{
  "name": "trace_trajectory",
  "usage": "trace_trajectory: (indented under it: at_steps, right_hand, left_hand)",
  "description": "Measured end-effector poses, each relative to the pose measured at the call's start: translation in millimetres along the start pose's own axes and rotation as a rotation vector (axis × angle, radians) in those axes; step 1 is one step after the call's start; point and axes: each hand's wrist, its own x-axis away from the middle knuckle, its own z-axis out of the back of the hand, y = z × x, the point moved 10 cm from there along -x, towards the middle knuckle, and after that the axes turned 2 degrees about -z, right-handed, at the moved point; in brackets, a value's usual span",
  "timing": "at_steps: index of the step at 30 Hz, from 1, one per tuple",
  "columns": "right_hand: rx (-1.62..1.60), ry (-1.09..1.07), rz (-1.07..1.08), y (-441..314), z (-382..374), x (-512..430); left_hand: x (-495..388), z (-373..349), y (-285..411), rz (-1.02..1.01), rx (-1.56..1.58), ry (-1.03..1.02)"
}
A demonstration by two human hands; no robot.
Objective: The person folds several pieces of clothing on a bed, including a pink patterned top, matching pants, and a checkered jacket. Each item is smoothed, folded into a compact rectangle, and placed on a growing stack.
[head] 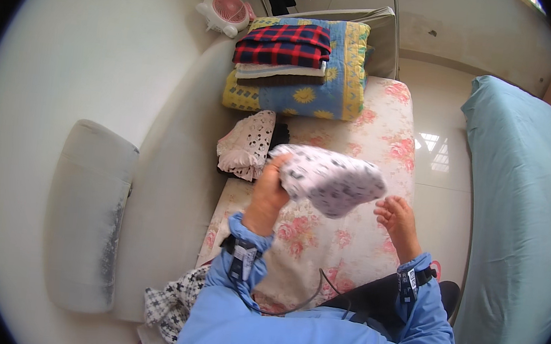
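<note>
My left hand [270,191] grips one end of a white cloth with a dark print [333,178], lifted above the bed and blurred by motion. Beside its other end, my right hand [396,220] is raised with the fingers apart and nothing in them. Beyond my left hand, a pale garment with dark spots and a ruffled edge [247,149] lies on a black cloth [280,136]. The mattress has a cream cover with pink flowers [299,235].
A folded blue and yellow quilt [336,93] bears folded cloths, a red and navy plaid one [284,44] on top. A pink and white fan [229,12] stands beyond at left. A black-and-white patterned cloth [173,302] lies by my left side. A light blue covered surface [512,222] is at right.
</note>
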Motion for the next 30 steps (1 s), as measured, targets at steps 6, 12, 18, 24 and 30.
trace_trajectory:
  at_steps: [6,12,18,24,30]
  right_hand:
    - [0.083,0.127,-0.106,36,48,5]
    - [0.117,0.176,-0.097,43,83,6]
    - [0.208,0.267,-0.153,75,119,11]
    - [0.281,0.307,-0.154,91,134,10]
    - [0.504,0.335,-0.019,83,125,-3]
  left_hand:
    - [-17,13,183,-0.333,-0.176,0.079]
    - [3,31,270,-0.745,-0.465,-0.04]
    - [-40,282,157,-0.203,-0.315,0.681]
    - [-40,370,116,-0.092,-0.358,0.771]
    - [-11,292,176,-0.074,-1.207,0.844]
